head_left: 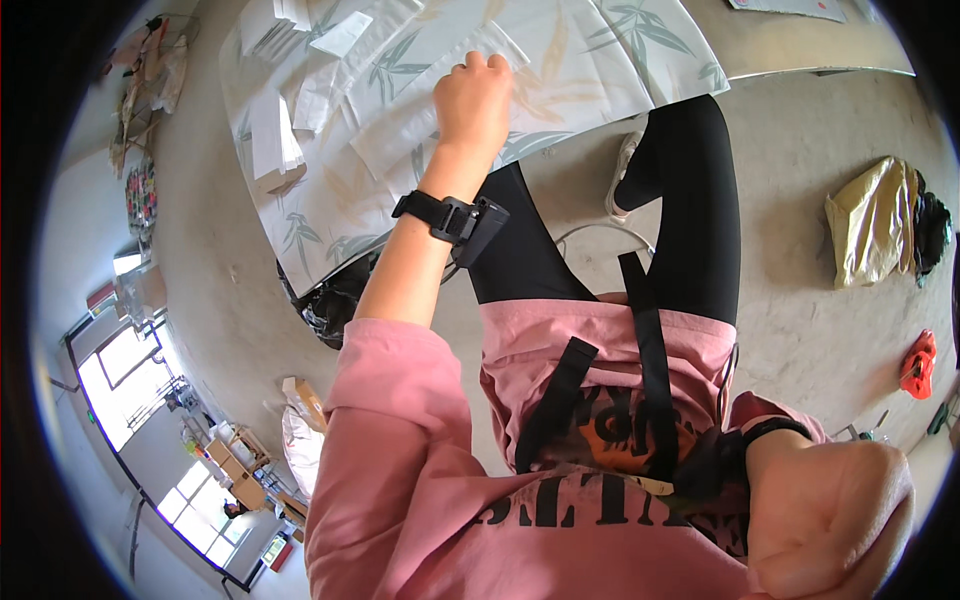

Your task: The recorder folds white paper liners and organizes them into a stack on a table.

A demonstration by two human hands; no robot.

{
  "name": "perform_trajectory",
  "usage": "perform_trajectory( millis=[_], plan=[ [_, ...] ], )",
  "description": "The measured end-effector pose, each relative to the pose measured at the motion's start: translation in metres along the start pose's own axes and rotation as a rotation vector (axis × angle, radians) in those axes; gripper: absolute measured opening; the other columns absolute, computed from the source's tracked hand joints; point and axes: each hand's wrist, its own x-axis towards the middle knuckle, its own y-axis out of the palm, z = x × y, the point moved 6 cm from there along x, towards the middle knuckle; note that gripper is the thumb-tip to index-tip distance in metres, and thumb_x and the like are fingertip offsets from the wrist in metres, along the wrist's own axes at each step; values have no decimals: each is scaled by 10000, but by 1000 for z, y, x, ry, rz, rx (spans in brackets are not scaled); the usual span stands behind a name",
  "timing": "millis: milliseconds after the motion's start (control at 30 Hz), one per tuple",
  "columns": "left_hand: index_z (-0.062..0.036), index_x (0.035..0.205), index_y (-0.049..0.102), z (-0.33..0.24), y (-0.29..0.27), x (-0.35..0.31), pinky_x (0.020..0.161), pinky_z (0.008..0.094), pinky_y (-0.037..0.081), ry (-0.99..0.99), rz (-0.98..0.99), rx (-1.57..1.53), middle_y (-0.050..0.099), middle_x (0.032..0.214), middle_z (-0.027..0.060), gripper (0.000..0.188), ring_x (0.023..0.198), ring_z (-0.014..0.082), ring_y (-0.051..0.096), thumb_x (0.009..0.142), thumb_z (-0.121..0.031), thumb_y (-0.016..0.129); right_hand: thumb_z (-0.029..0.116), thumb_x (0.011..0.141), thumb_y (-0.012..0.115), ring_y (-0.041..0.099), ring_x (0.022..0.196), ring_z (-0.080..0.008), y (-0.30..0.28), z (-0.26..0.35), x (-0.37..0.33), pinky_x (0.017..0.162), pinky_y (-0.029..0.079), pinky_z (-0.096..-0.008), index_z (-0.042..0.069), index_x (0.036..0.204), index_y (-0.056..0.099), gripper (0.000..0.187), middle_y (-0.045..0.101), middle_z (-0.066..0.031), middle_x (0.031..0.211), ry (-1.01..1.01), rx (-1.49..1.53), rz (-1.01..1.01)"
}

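Observation:
My left hand (pixel 474 105) is closed in a fist over the table, knuckles pointing to the far side. It rests on a flat white paper strip (pixel 400 135); whatever its fingers hold, if anything, is hidden beneath. Around that wrist sits a black strap with a small black device (pixel 480 228). Close to the lower right rim, my right hand (pixel 830 520) is raised and bent back, away from the table. Its fingertips are out of sight, and a black band circles its wrist. To the left of my left hand lie white folded paper pieces (pixel 270 135) and a long white sheet (pixel 325 90).
A leaf-patterned cloth (pixel 590 75) covers the table. A stack of white pieces (pixel 270 30) lies at its far left. On the concrete floor are a gold bag (pixel 872 225), a red bag (pixel 918 365) and a black plastic bag (pixel 335 305). Cardboard boxes (pixel 305 400) stand at left.

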Motion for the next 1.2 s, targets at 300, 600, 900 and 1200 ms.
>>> perform_trajectory(
  millis=[300,600,900,1200],
  plan=[
    [-26,844,606,-2,9,21,616,381,538,-10,-6,27,644,812,124,138,734,294,673,710,-31,639,167,921,474,473,572,-92,2,-72,-85,460,346,-232,46,945,564,153,519,20,658,592,-337,-604],
    [-71,811,585,5,-23,-23,646,380,496,-99,-89,-351,614,804,66,69,786,258,624,749,-45,600,70,953,504,597,830,-99,-27,-220,-177,686,471,-229,-4,1088,509,153,608,-54,886,1194,-73,-707],
    [-44,896,612,5,-6,-41,740,360,496,-208,-117,-844,626,882,77,167,851,270,611,738,6,626,58,851,624,625,963,-188,-38,-291,-165,839,485,-295,-32,1135,477,332,646,-144,1008,1111,-127,-691],
    [-39,966,619,-5,-12,-34,747,343,503,-182,-178,-964,650,917,99,214,881,279,629,756,-3,639,44,810,636,644,872,-191,-49,-293,-148,804,493,-297,-28,1065,514,291,663,-129,914,1059,-308,-640]
  ],
)
